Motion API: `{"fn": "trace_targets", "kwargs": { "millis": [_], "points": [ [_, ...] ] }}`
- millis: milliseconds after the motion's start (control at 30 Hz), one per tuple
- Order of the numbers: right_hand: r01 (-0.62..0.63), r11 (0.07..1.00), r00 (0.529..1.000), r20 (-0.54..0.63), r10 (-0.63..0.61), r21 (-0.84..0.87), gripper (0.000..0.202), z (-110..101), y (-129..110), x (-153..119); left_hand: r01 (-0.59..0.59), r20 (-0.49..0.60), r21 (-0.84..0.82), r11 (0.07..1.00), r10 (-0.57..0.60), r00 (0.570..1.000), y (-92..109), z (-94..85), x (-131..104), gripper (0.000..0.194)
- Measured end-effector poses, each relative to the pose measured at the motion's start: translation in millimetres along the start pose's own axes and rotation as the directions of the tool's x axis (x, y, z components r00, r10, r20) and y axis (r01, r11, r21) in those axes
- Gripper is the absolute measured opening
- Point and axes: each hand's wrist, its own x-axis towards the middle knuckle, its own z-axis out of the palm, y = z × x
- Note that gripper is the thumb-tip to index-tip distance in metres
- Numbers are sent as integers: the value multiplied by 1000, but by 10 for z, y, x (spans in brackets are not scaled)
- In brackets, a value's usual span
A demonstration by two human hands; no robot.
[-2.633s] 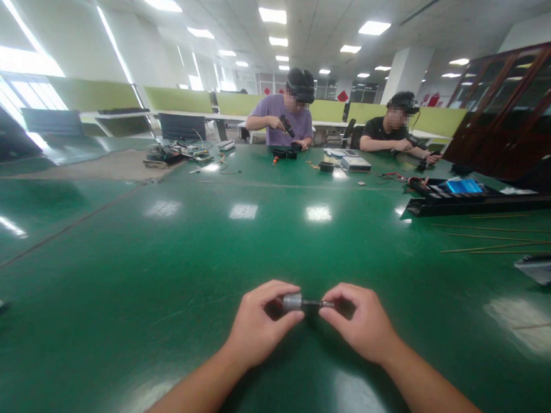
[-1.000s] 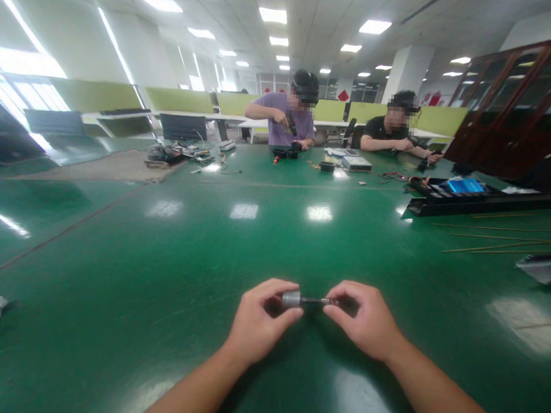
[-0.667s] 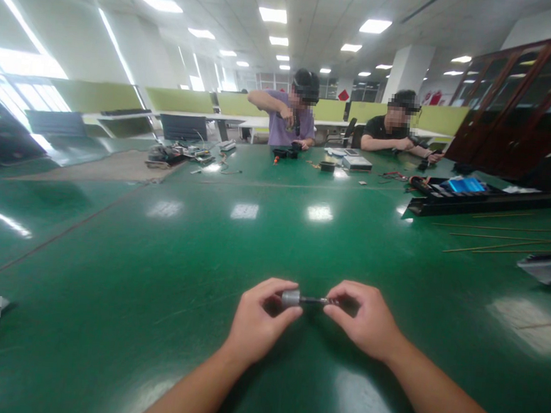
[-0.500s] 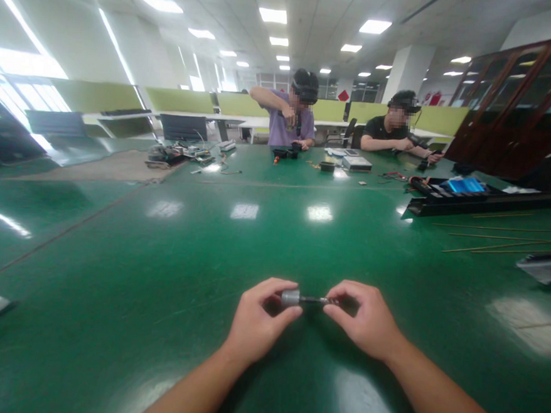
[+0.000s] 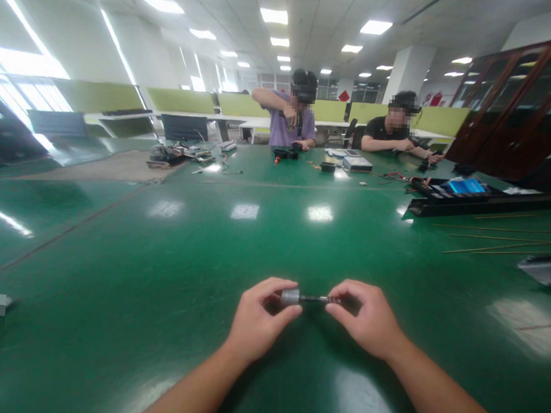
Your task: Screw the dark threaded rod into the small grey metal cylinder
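Between my hands, just over the green table (image 5: pixel 198 239), is a small rod-like part with a grey cylinder (image 5: pixel 290 297) at its left end and a thin dark shaft (image 5: pixel 313 299) running to the right. My left hand (image 5: pixel 258 322) pinches the grey cylinder between thumb and fingers. The fingertips of my right hand (image 5: pixel 371 320) close on the shaft's right end, where a darker, ridged tip (image 5: pixel 334 300) partly shows. The part lies level, pointing left to right.
Across the table, one person (image 5: pixel 278 125) and another person (image 5: pixel 388 136) handle dark objects. Electronic parts (image 5: pixel 180 154) lie at the back left. A black tray (image 5: pixel 445 203) and thin rods (image 5: pixel 513 248) are on the right. A silvery bag (image 5: pixel 547 268) sits near the right edge.
My right fingertips have shifted very slightly to the right along the shaft. My left hand keeps its hold on the grey cylinder.
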Motion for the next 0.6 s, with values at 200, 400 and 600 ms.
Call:
{"fn": "trace_targets", "kwargs": {
  "millis": [200, 400, 600],
  "points": [
    [3, 1000, 1000, -1, -3, 1, 6, -12, -19, 7, 2, 0, -2, 1000, -2, 1000, 5, -7, -4, 26],
    [7, 1000, 1000, -23, -7, 10, 7, -25, -6, 13, 138, -39, -161, 977, -146, 988, -48, -4, 43, 28],
    [4, 999, 1000, -11, -4, 41, 6, 31, 39, 29, 215, -128, -693, 688, -411, 902, -140, -64, 170, 32]
  ]
}}
